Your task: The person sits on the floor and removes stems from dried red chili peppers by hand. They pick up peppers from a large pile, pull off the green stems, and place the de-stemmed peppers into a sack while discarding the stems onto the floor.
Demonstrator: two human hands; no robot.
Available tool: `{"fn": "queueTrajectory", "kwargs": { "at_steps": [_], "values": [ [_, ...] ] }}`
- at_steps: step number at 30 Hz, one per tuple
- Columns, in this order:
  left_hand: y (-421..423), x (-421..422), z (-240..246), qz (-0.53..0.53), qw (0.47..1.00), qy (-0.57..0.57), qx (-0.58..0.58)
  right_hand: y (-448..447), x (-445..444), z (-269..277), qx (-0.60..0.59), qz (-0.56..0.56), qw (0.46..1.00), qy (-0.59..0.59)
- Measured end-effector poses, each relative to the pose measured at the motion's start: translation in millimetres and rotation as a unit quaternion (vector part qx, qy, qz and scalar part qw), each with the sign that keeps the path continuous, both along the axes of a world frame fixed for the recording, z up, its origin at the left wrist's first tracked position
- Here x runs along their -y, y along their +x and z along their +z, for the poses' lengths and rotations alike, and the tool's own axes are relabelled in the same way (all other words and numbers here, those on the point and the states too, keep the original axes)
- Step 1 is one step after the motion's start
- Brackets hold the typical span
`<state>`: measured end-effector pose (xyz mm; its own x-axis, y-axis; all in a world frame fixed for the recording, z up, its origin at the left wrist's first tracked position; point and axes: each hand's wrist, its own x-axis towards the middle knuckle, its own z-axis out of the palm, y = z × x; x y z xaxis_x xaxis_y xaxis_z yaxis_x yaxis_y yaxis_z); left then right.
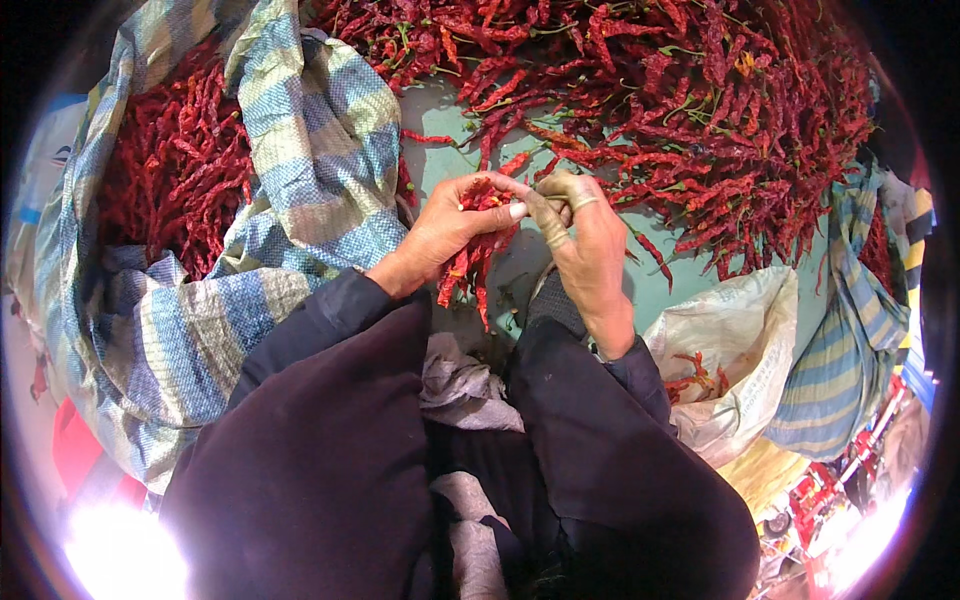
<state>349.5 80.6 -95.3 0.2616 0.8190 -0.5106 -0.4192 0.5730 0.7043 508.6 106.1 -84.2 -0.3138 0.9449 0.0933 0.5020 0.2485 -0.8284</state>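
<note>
My left hand (450, 217) is closed around a bunch of dried red chili peppers (472, 262), which hang below its fingers. Close beside it, my right hand (581, 232) has its fingers bent at the top of the bunch, near my left thumb and index finger. Bands of tape or similar wrapping circle some right fingers. Whether those fingertips pinch a stem cannot be made out. Beyond both hands lies a large heap of dried red chilies (675, 112), many with green or pale stems, spread over a pale green surface (442, 112).
A striped woven sack (300, 150) at the left holds many red chilies (180, 157). By my right knee stands a whitish sack (757, 337) with a few chilies inside. Another striped sack (832, 382) is farther right. Loose chilies lie near the heap's edge.
</note>
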Motion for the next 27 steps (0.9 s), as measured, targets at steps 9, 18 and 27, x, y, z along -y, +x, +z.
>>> {"fn": "queueTrajectory", "kwargs": {
  "at_steps": [9,18,27],
  "values": [
    [0.0,0.4,-7.2,-0.118,0.978,0.164,-0.041,5.3,1.3,-4.4,-0.425,-0.118,0.736,-0.514],
    [-11.6,-0.8,-4.6,0.015,0.999,0.046,-0.02,42.7,-4.0,0.6,-0.157,0.225,0.832,-0.482],
    [-12.0,-2.1,-9.3,0.084,0.993,-0.076,0.024,34.9,-54.9,-52.2,0.235,0.025,0.949,0.208]
  ]
}}
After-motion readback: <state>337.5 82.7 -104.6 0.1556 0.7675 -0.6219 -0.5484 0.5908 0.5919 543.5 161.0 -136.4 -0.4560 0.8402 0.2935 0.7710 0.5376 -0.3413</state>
